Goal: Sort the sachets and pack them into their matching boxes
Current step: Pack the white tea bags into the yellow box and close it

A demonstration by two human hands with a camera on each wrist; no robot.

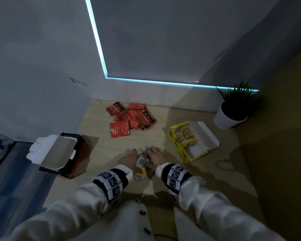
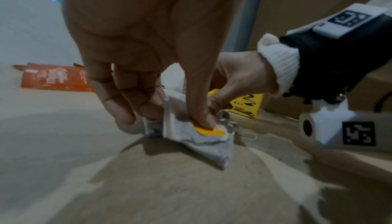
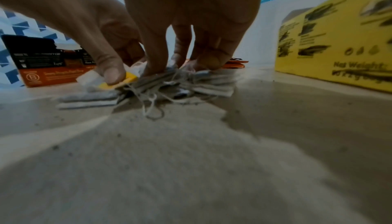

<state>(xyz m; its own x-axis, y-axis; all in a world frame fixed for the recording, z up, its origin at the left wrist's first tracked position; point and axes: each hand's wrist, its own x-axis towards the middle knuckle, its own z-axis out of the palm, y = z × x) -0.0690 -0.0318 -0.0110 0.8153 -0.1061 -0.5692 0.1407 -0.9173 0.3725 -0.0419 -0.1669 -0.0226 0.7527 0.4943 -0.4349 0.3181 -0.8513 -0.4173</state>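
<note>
A: Hands?
B: Both down on the tabletop (image 1: 156, 136), close together. Left hand (image 1: 129, 158) pinches a tea bag (image 2: 191, 133), thumb on its yellow tag (image 2: 210, 131), fingers curled behind. Right hand (image 1: 155, 154) has its fingertips (image 3: 208, 61) and thumb curled onto the same bundle of bags (image 3: 191, 83), strings tangled beneath.
A: Boxes?
B: Yellow box (image 1: 179, 146), lid open, just right of the right hand; a row of tea bags fills its far part, near part bare. Red-and-black box (image 1: 76, 153), lid open, left of the left hand.
A: Other sachets?
B: Red sachets (image 1: 130, 117) in a loose heap beyond the hands, near the wall.
A: Else?
B: Potted plant (image 1: 233, 108) beyond the yellow box.
</note>
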